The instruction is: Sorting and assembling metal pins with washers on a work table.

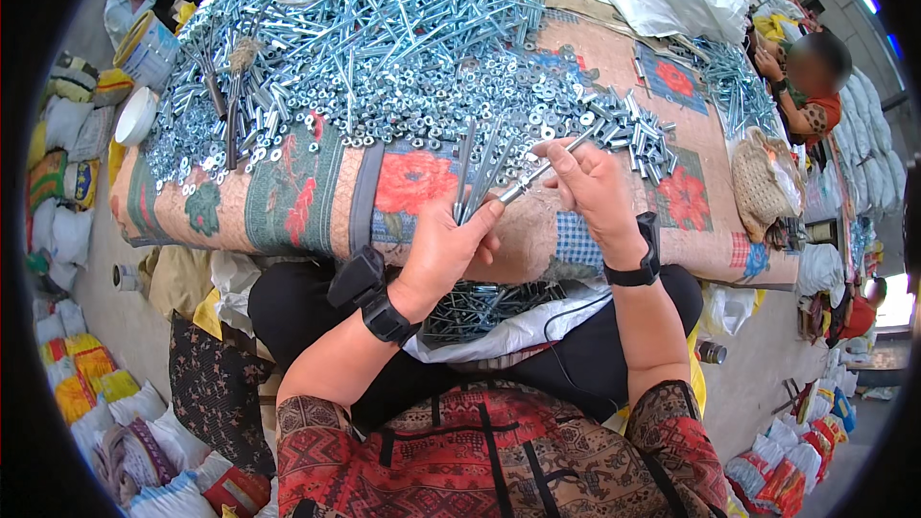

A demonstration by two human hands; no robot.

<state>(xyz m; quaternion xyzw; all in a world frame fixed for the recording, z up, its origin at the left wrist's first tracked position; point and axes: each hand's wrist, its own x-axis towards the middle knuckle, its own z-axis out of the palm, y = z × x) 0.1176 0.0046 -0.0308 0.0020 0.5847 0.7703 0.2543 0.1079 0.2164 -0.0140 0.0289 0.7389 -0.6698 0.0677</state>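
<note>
My left hand (443,247) is closed around several long thin metal bolts (467,173) that stick up from the fist, fanned apart. Between its thumb and fingers it also grips the near end of a bolt with a shiny sleeve (522,187), tilted up to the right. My right hand (597,190) pinches the far part of that sleeved bolt with thumb and forefinger. Both hands are just over the near edge of the cloth-covered table (633,249). Loose nuts and washers (422,101) lie right beyond them, with short metal sleeves (648,139) to the right.
A large heap of long bolts (384,0) covers the table's back. More bolts lie in a white sack (480,350) on my lap. A white bowl (136,117) stands left, a woven bag (765,177) right. One person (815,86) sits at right, another (129,0) far left.
</note>
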